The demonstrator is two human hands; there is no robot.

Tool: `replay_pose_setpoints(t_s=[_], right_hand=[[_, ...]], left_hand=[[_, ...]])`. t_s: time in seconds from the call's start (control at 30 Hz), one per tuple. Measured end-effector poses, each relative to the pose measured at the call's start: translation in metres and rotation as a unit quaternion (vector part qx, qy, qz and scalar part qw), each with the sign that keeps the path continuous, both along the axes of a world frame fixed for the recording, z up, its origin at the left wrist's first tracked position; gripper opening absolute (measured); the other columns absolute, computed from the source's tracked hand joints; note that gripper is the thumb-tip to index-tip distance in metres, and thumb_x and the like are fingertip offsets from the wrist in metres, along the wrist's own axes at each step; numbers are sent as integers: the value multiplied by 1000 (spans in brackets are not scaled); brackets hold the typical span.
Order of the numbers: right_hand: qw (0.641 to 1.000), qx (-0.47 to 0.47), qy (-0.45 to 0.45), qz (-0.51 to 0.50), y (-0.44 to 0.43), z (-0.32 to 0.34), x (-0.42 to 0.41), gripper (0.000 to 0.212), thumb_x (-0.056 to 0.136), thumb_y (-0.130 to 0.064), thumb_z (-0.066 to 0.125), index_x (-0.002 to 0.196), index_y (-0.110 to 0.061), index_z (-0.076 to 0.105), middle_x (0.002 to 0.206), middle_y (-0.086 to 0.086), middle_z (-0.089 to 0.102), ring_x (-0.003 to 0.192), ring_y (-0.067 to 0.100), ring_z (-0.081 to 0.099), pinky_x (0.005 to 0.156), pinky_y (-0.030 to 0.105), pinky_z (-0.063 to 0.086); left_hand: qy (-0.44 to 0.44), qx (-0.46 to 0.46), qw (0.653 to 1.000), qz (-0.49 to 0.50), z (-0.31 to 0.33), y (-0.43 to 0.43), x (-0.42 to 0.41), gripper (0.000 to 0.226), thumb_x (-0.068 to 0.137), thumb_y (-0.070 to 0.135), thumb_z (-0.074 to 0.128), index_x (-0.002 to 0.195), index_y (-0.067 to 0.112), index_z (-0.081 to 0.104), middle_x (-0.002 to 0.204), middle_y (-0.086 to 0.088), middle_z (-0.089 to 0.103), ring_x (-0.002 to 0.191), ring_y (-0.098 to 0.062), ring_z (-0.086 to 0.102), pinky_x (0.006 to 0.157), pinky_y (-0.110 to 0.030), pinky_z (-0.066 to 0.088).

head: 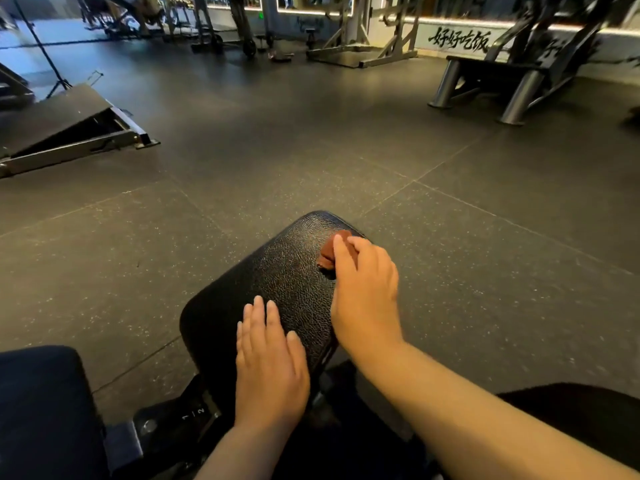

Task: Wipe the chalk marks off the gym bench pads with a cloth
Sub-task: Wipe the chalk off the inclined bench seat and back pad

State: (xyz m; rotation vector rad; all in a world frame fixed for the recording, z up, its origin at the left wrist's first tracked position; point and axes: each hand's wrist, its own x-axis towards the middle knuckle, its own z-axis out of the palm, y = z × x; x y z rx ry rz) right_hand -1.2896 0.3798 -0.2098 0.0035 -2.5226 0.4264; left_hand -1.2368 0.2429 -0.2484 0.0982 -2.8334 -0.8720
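A black textured bench pad [277, 271] reaches away from me in the lower middle of the head view. My left hand [268, 358] lies flat on its near end with fingers straight. My right hand [363, 289] is at the pad's right edge, farther out, with its fingers on a small reddish-brown cloth [329, 252] that it presses on the pad. Most of the cloth is hidden under the fingers. I see no clear chalk marks on the pad's bare surface.
The bench's black metal frame [180, 420] with number marks sits below the pad. A dark cushion [41, 403] fills the lower left. A slanted platform [69, 123] stands at left, grey machine legs [519, 95] at far right, on speckled rubber floor.
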Motion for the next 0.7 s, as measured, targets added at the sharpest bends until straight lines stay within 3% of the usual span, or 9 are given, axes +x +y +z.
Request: replay_pose_setpoints(t_s=[0.1, 0.17, 0.27, 0.33, 0.4, 0.5, 0.6, 0.7], right_hand=[[999, -44, -6, -5, -38, -34, 51, 55, 93, -28, 40, 146, -16, 44, 141, 7, 45, 132, 27, 36, 114, 44, 34], [1000, -26, -6, 10, -56, -50, 79, 53, 94, -36, 41, 144, -19, 46, 139, 5, 48, 130, 24, 39, 112, 42, 39], [999, -18, 13, 44, -40, -44, 71, 55, 90, -28, 40, 144, -19, 48, 139, 4, 49, 129, 23, 39, 108, 46, 45], [995, -96, 20, 11, -19, -26, 45, 54, 93, -15, 44, 147, -16, 46, 142, 5, 46, 131, 25, 37, 113, 46, 37], [973, -224, -4, -59, 2, -7, 18, 55, 98, -5, 44, 152, -14, 38, 147, 5, 38, 134, 25, 32, 114, 41, 29], [925, -374, -43, -50, 8, -4, 11, 55, 106, -13, 37, 158, -13, 20, 155, 7, 22, 137, 22, 30, 115, 33, 27], [876, -474, -79, -48, -26, -30, 53, 57, 107, -16, 34, 159, -19, 12, 155, -4, 16, 131, 13, 41, 108, 23, 32], [838, -527, -136, -51, -65, -48, 96, 58, 106, -17, 33, 159, -26, 10, 157, -10, 12, 138, 12, 35, 112, 25, 33]], left_hand=[[8, -12, 1000, -12, -2, -6, -8, 80, 91, 54, 9, 158, 12, 21, 168, -1, 6, 154, -16, -2, 123, -37, 4], [-5, -1, 1000, -24, -6, -11, -9, 67, 101, 49, 23, 158, 14, 20, 168, 3, 5, 154, -14, -1, 123, -42, 9], [29, 14, 999, -35, -11, -14, -9, 70, 97, 48, 18, 157, 12, 25, 167, 0, 12, 154, -14, 4, 125, -39, 8], [56, 6, 997, -47, -13, -12, -9, 73, 95, 46, 15, 156, 10, 29, 166, -2, 16, 154, -16, 7, 124, -35, 5], [63, 12, 996, -65, -10, -8, -8, 67, 97, 43, 19, 156, 12, 30, 166, 1, 17, 153, -11, 6, 124, -33, 1], [76, 11, 992, -103, -6, -1, -9, 63, 98, 39, 22, 156, 14, 31, 165, 4, 19, 153, -8, 5, 125, -34, 0], [75, 16, 988, -137, -3, 3, -13, 61, 99, 38, 24, 156, 16, 31, 165, 6, 19, 153, -6, 4, 125, -34, 0], [79, 19, 980, -182, 3, 3, -15, 56, 102, 35, 30, 156, 21, 30, 165, 11, 16, 152, -2, 1, 125, -35, 0]])
